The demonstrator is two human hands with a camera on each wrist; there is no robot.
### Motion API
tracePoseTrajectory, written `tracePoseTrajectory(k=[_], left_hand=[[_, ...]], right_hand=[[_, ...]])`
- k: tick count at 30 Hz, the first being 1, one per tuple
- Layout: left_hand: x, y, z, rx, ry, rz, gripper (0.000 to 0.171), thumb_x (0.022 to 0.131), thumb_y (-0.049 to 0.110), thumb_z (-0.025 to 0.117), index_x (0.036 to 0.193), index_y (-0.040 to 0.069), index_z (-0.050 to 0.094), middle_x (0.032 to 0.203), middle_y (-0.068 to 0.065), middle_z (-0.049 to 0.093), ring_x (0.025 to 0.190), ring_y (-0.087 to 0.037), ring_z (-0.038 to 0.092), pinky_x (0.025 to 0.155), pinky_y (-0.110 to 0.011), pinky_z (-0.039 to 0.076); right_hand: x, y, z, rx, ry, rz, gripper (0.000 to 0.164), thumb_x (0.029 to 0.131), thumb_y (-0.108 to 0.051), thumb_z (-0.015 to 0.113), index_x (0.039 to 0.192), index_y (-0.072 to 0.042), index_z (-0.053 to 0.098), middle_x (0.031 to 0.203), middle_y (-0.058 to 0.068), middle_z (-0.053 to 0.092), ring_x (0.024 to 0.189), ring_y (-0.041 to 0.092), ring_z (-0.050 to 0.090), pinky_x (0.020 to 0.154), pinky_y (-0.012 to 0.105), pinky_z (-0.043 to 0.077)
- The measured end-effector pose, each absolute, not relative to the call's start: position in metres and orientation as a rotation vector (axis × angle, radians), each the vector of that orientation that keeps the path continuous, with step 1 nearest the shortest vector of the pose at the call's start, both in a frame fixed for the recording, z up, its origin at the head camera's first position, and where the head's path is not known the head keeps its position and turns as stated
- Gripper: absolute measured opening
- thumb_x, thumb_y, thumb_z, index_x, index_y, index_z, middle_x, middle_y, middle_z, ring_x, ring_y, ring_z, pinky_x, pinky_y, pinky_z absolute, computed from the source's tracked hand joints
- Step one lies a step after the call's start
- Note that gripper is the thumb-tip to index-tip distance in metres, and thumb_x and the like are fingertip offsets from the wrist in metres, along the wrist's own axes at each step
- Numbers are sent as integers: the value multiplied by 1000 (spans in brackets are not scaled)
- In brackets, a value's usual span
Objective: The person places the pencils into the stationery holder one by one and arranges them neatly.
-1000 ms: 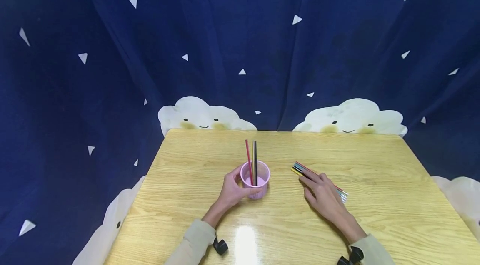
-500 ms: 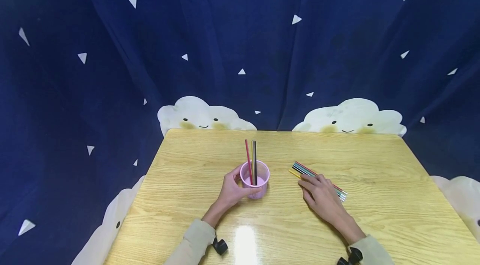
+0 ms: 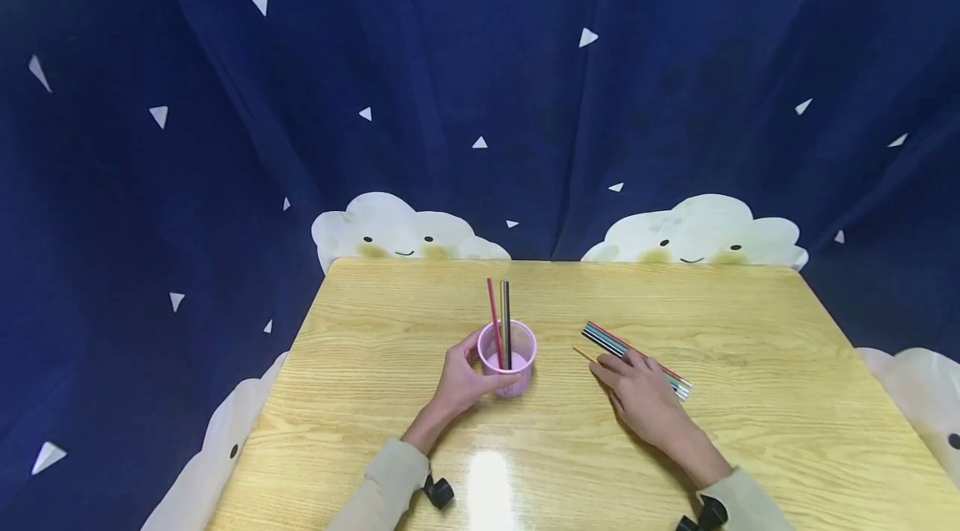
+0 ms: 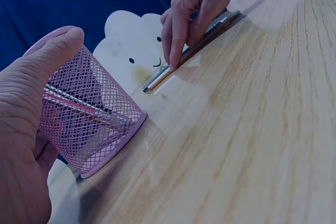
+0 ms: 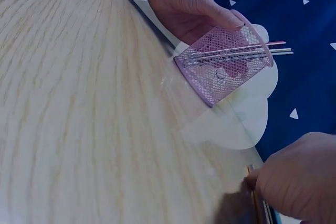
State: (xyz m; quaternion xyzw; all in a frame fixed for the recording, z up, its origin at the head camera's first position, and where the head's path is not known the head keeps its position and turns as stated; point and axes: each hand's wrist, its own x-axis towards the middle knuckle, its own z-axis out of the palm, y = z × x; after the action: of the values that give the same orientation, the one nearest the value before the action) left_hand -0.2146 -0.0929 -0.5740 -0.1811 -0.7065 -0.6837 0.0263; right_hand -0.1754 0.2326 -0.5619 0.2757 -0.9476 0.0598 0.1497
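A pink mesh pencil holder (image 3: 528, 371) stands upright on the wooden table, with my left hand (image 3: 459, 385) gripping its side, thumb across the front. Inside it lean a red pencil (image 3: 492, 306), a black pencil (image 3: 507, 310) and a yellowish one between them. To the right, my right hand (image 3: 641, 398) pinches a yellow pencil (image 3: 583, 353) between thumb and fingers; most of its length is hidden under the hand. Just behind it lie several more pencils (image 3: 606, 337) side by side, red, teal and black ones among them, partly covered by the same hand.
The wooden table (image 3: 390, 306) ends at the back against a dark blue curtain (image 3: 435, 164) printed with white clouds and triangles. Black wrist cameras sit on both wrists, the left camera (image 3: 439, 493) close over the tabletop.
The yellow pencil has slid out to the left, apart from the other pencils, with my right fingers drawing slightly toward me. My left hand keeps its grip on the holder.
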Motion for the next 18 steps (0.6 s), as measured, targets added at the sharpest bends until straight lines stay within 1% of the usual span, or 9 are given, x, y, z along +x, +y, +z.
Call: tracePoseTrajectory(k=[4,8,10,14,16,18], left_hand=[[-214,-95,-573,-570,-2195,-2110,85,67,2,97,144,7,61,133,-13,70,121,-35,65,110,-53,51],[-214,-95,-574,-571,-2224,-2086,85,67,6,98,144,9,61,134,-10,70,123,-30,65,111,-46,51],[-214,-95,-574,-572,-2229,-2075,85,67,7,99,144,9,62,133,-10,70,123,-29,65,111,-45,52],[-214,-95,-574,-580,-2207,-2087,84,68,6,97,144,6,61,132,-13,70,121,-33,66,109,-48,53],[-214,-95,-575,-575,-2207,-2088,84,68,6,97,144,5,60,133,-14,70,121,-33,66,109,-49,53],[-214,-95,-574,-571,-2213,-2090,85,68,6,97,144,5,60,132,-13,70,120,-32,66,109,-49,53]], right_hand=[[-174,233,-558,826,-2723,163,38,94,-3,68,132,-10,73,132,11,70,111,34,59,89,54,53],[-173,235,-556,861,-2699,145,41,90,-1,71,130,-10,73,131,10,70,113,36,63,86,54,55],[-174,236,-556,874,-2698,159,42,90,1,71,131,-8,73,131,11,70,115,37,65,89,54,56],[-175,235,-556,895,-2711,205,40,93,4,65,131,-4,71,132,14,68,119,35,66,95,55,56],[-176,235,-556,908,-2711,218,38,95,6,63,131,-3,71,131,15,68,117,34,67,93,53,57],[-177,234,-555,929,-2696,209,38,93,8,64,128,-2,71,128,16,68,112,35,67,87,52,57]])
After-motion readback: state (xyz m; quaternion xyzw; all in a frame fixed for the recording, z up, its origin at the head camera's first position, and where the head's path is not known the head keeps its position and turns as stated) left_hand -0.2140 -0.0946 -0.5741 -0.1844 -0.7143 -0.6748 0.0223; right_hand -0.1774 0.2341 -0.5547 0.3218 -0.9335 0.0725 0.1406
